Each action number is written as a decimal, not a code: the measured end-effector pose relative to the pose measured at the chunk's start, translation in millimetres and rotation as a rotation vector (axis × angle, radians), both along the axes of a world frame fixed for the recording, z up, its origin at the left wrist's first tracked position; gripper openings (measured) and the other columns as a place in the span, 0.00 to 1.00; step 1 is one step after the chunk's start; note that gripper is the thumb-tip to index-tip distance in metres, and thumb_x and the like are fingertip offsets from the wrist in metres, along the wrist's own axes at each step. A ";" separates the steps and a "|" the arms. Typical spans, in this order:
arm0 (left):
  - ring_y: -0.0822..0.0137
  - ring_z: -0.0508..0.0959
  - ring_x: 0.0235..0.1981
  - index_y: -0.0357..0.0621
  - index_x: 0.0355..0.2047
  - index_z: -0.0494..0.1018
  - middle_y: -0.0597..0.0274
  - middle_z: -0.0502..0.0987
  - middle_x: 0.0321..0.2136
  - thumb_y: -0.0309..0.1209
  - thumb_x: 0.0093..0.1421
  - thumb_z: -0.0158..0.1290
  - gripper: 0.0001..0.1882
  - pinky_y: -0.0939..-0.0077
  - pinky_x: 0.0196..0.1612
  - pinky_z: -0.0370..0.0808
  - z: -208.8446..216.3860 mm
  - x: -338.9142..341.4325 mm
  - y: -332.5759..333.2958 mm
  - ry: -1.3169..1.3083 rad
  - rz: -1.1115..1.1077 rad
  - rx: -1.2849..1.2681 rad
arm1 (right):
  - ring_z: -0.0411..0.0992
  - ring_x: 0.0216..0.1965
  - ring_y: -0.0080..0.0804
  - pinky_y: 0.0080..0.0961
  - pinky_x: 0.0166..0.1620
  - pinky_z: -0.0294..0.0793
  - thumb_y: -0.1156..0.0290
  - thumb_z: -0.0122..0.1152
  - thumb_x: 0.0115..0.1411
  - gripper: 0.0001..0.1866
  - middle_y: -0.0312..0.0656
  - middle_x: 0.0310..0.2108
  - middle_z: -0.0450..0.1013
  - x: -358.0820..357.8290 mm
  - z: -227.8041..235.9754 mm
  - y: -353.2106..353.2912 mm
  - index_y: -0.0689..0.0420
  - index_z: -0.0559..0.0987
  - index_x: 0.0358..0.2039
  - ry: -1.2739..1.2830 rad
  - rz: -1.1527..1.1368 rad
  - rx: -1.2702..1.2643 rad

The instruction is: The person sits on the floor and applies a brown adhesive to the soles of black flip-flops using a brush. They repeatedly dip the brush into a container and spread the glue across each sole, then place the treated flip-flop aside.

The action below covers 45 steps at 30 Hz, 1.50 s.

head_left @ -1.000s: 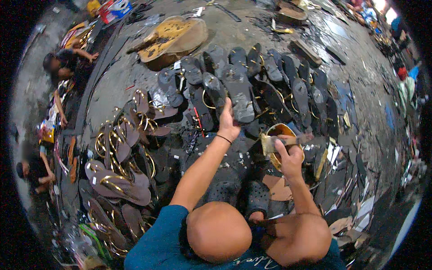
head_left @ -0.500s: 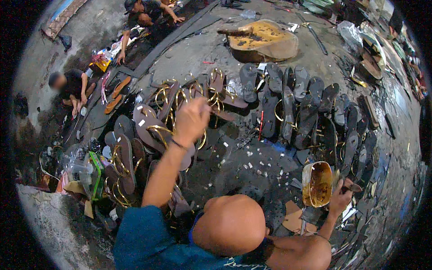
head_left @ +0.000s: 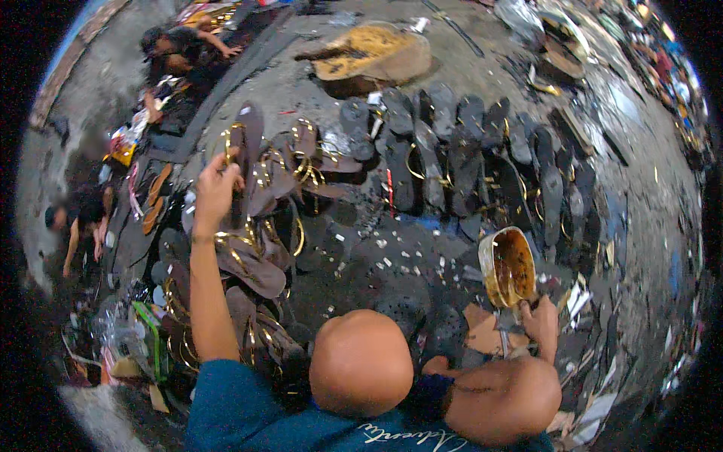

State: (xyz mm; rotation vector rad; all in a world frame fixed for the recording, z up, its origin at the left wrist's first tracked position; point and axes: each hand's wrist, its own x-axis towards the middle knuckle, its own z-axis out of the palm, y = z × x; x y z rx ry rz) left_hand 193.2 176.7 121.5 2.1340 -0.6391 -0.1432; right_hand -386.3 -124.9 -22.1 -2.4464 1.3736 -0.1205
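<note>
My left hand (head_left: 217, 188) is closed around the edge of a dark brown sandal (head_left: 246, 128) with gold straps, held upright at the left of the sandal pile. Below and right of it lie several more brown sandals (head_left: 256, 273) with gold straps. On the right, my right hand (head_left: 539, 320) is closed at the lower rim of an oval container (head_left: 488, 264) coated inside with brown, glue-like stuff. Its fingers seem to hold a small brush dipping into the container, mostly hidden by the hand and rim.
Black soles (head_left: 467, 169) stand in rows ahead. White scraps (head_left: 407, 260) litter the dark floor. A yellow-stained, dirty tub (head_left: 376, 64) lies farther off. A green-framed item (head_left: 151, 331) sits at left. Two other people (head_left: 177, 53) work at the far left.
My left hand has moved left and taken hold of a brown sandal. My right hand has moved from beside the container to its lower rim. The whole view has shifted.
</note>
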 end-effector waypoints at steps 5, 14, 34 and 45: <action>0.42 0.61 0.61 0.38 0.52 0.68 0.37 0.62 0.57 0.32 0.57 0.55 0.23 0.55 0.62 0.59 -83.5 -172.0 -47.0 0.038 -0.723 0.226 | 0.73 0.35 0.60 0.46 0.37 0.71 0.59 0.63 0.54 0.20 0.60 0.31 0.73 39.7 5.6 7.7 0.66 0.74 0.34 -0.003 -0.084 0.147; 0.44 0.44 0.69 0.42 0.64 0.58 0.39 0.46 0.67 0.56 0.58 0.52 0.41 0.50 0.68 0.41 -259.0 -232.1 -78.0 -0.154 -0.927 0.340 | 0.71 0.42 0.28 0.31 0.48 0.70 0.66 0.60 0.61 0.17 0.40 0.41 0.75 32.5 64.9 17.8 0.60 0.74 0.48 -0.684 -0.249 0.829; 0.64 0.80 0.39 0.38 0.51 0.71 0.55 0.78 0.42 0.41 0.68 0.38 0.22 0.69 0.43 0.78 -134.9 -216.0 -139.6 1.353 -0.219 -0.687 | 0.77 0.32 0.37 0.32 0.38 0.75 0.70 0.65 0.56 0.14 0.44 0.31 0.78 229.4 60.3 39.8 0.57 0.76 0.42 -0.883 0.298 0.320; 0.68 0.78 0.41 0.39 0.51 0.70 0.60 0.77 0.43 0.40 0.67 0.41 0.20 0.72 0.44 0.77 -122.7 -219.0 -152.7 1.103 -0.341 -0.689 | 0.77 0.35 0.39 0.31 0.37 0.74 0.72 0.63 0.57 0.08 0.46 0.37 0.77 227.8 77.0 52.0 0.60 0.77 0.36 -1.022 0.294 0.146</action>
